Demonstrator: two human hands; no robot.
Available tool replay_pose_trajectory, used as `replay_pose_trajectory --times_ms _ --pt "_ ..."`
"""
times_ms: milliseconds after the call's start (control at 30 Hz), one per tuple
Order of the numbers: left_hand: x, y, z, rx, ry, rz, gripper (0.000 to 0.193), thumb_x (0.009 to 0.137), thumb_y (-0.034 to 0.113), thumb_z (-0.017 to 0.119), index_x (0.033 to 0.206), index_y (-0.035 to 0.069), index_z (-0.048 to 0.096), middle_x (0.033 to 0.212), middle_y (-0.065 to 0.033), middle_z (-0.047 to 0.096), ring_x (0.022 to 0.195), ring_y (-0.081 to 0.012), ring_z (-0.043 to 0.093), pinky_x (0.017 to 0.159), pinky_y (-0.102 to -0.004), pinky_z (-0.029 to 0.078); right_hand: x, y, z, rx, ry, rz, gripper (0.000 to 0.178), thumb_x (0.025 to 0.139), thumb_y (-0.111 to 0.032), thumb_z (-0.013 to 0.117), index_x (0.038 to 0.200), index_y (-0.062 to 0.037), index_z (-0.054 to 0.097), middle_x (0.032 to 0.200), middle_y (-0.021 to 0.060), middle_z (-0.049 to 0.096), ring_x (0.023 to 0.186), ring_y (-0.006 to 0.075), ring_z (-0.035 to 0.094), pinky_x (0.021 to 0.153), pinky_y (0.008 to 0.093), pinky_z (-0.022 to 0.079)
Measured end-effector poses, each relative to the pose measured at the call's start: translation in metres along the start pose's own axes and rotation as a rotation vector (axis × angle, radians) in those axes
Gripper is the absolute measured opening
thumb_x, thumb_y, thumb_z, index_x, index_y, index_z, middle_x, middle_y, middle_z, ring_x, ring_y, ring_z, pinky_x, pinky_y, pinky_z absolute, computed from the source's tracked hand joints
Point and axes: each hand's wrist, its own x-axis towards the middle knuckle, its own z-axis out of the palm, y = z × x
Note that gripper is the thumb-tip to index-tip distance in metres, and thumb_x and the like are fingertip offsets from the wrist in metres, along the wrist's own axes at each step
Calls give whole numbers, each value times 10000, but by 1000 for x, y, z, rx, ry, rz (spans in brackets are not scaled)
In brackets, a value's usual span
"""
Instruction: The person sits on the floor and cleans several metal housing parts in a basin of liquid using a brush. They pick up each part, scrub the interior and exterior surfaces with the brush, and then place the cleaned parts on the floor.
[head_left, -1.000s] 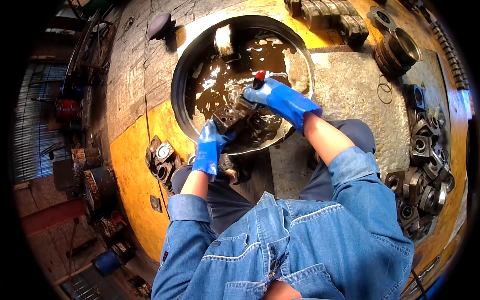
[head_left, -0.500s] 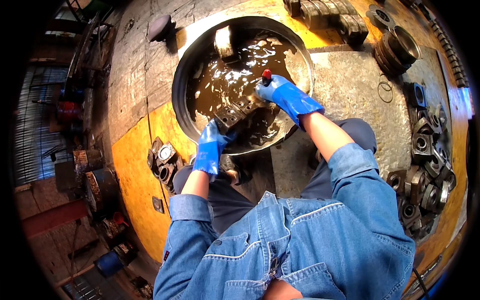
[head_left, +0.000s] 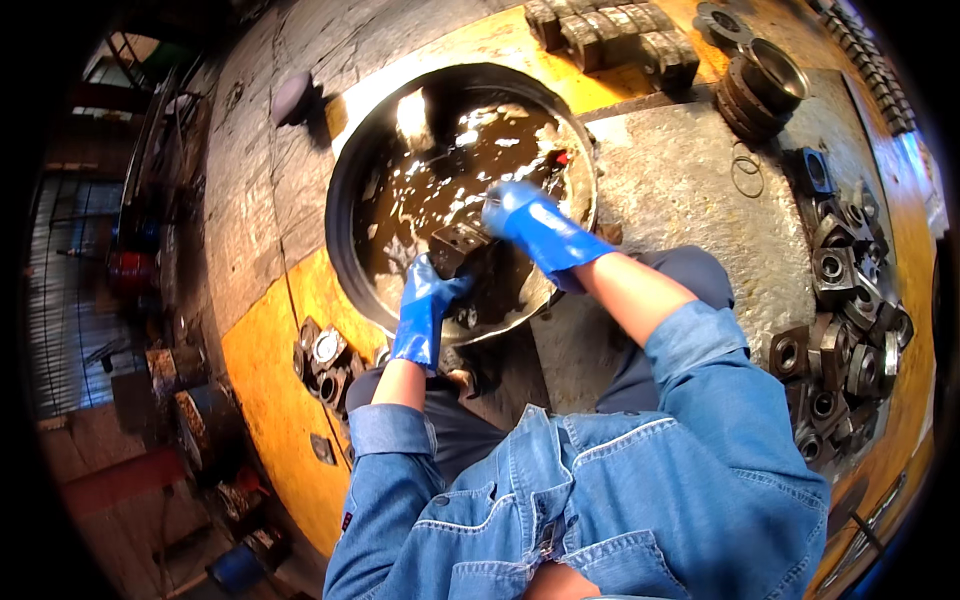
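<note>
A round dark basin [head_left: 341,250] holds murky brown liquid with pale foam. In it, a dark metal block with holes [head_left: 458,240] lies tilted, partly above the surface. My left hand [head_left: 428,290], in a blue rubber glove, grips the block's near left edge. My right hand [head_left: 515,207], gloved the same way, is over the block's right end, its fingers blurred by motion. A red-tipped tool [head_left: 560,158] shows by the basin's far right side; whether my right hand touches it cannot be seen. A pale-faced metal piece [head_left: 413,120] stands against the far inner wall.
Machined metal parts [head_left: 840,300] are heaped at the right, and smaller ones [head_left: 325,360] lie left of my knee. Several metal blocks [head_left: 610,40] line the far side. Stacked rings [head_left: 762,90] and thin wire rings [head_left: 746,172] sit right. A rounded grey object [head_left: 292,98] stands far left.
My right hand has moved left and nearer, over the block. The red tip, formerly right at that hand, is now apart from its fingers. The basin sits lower in view as the head shifted.
</note>
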Motion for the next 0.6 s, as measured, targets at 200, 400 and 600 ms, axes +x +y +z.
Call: replay_pose_trajectory --times_ms 200,400,600 --pt "15 -4 32 -866 -58 -206 537 862 97 846 1350 4 641 1034 -120 765 849 -250 750 723 -412 639 -28 31 31 -506 -135 -696 242 819 -295 749 916 -99 852 945 192 806 934 393 790 815 496 636" --pt "68 -84 37 -421 -83 173 290 876 138 770 1081 -15 633 859 -121 729 688 -234 684 617 -378 554 -8 4 87 -227 -243 -316 328 727 -268 792 911 0 837 857 193 805 858 341 811 736 472 641" --pt "59 -90 32 -486 -240 193 303 946 245 770 1057 -20 674 840 -101 725 674 -195 650 606 -353 518 -13 25 106 419 -604 -12 266 764 -224 808 921 -12 839 895 160 809 850 277 784 752 423 614"
